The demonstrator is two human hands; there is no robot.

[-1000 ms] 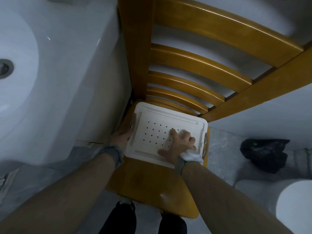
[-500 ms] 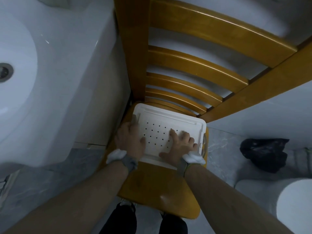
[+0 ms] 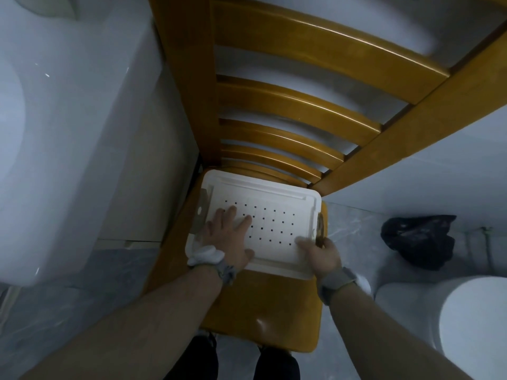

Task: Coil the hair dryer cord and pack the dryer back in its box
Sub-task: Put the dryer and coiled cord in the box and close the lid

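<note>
A white plastic box (image 3: 274,198) with a lid dotted with small square holes sits on the wooden chair seat (image 3: 263,305), pushed against the backrest. My left hand (image 3: 230,237) lies flat on the lid's left half, fingers straight. My right hand (image 3: 323,255) is at the box's near right corner, thumb on top of the lid and fingers curled round the side by the grey clip (image 3: 319,229). A second grey clip (image 3: 201,212) is on the left side. The hair dryer and its cord are not visible.
A white washbasin counter (image 3: 55,133) stands close on the left. The chair's slatted backrest (image 3: 288,105) rises behind the box. A black bag (image 3: 419,239) lies on the floor at right, and a white rounded object (image 3: 472,325) is at the lower right.
My left hand moved from the box's left side onto the lid. My right hand slid off the lid's middle to the near right corner by the clip.
</note>
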